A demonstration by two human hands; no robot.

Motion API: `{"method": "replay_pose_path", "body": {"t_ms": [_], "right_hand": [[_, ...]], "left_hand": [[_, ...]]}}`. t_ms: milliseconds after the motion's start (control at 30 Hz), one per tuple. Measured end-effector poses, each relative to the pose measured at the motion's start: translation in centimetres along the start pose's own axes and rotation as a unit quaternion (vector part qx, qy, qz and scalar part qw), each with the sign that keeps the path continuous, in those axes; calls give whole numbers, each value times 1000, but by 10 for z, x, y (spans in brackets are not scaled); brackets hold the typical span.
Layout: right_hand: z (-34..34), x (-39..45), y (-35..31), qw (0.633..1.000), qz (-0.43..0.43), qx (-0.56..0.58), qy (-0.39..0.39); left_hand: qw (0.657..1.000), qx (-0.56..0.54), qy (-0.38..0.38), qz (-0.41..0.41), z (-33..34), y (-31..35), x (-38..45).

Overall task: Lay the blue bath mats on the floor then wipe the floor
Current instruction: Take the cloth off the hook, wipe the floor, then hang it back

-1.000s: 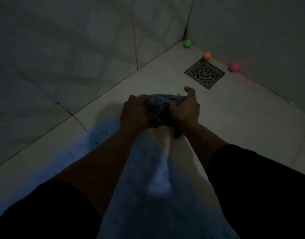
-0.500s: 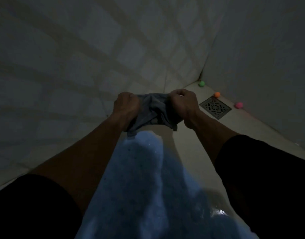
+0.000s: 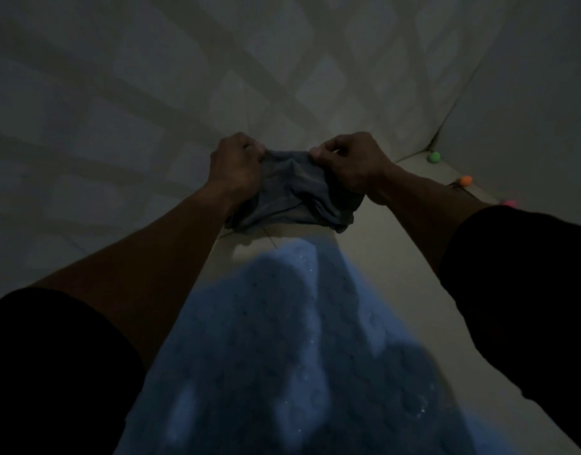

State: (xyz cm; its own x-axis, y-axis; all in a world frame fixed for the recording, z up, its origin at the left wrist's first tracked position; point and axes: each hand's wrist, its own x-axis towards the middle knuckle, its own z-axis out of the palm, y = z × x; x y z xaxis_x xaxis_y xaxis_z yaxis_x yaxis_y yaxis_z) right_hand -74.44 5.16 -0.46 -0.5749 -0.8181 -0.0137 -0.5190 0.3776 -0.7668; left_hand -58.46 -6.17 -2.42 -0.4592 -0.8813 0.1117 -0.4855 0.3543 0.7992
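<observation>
both hands, left hand [image 3: 235,165] and right hand [image 3: 354,164], fingers pinching a grey cloth [image 3: 292,195] above the blue mat [image 3: 282,339].

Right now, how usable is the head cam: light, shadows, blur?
Head view: very dim and grainy; arm shadows fall across the blue mat; wide-angle bend in the wall lines; the left hand and right hand gripping the grey cloth are readable but soft.

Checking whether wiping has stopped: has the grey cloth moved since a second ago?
Yes. The grey cloth, then bunched on the floor beyond the blue bath mat, is now lifted and stretched between both hands.
</observation>
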Motion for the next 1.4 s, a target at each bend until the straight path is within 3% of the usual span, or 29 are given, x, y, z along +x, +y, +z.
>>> {"method": "replay_pose_path", "body": {"t_ms": [267, 467, 633, 1000, 1400], "right_hand": [[32, 23, 43, 994, 15, -14, 103], [34, 41, 83, 991, 64, -39, 110], [-9, 30, 85, 987, 95, -54, 114], [-173, -21, -31, 981, 152, -45, 116], [-374, -44, -219, 984, 141, -8, 107]], "left_hand": [[999, -15, 34, 3, 52, -18, 16], [1000, 26, -10, 8, 96, -22, 39], [992, 93, -84, 17, 100, 27, 34], [984, 69, -163, -28, 29, 207, 19], [985, 92, -144, -9, -115, 449, 20]]}}
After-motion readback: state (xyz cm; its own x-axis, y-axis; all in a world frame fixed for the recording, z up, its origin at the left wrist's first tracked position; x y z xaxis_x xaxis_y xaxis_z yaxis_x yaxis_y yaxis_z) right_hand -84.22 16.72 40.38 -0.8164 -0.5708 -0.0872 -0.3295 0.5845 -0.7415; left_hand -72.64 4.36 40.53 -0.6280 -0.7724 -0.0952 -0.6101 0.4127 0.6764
